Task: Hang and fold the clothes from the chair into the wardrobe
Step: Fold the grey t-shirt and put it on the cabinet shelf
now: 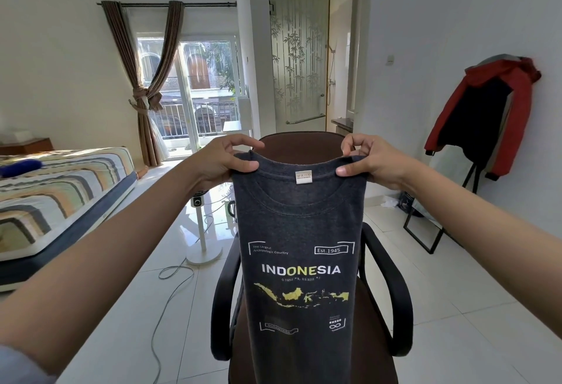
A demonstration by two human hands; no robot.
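Both hands pinch the dark T-shirt at its shoulders, left hand and right hand held apart at chest height, so the shirt hangs straight and flat, print facing the person, likely to line it up for folding. It dangles above the brown chair; no wardrobe is in view.

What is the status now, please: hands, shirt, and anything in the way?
Left hand and right hand each pinch a shoulder of the grey T-shirt. Shirt hangs upright, print facing the camera, above the brown chair. Nothing blocks it.
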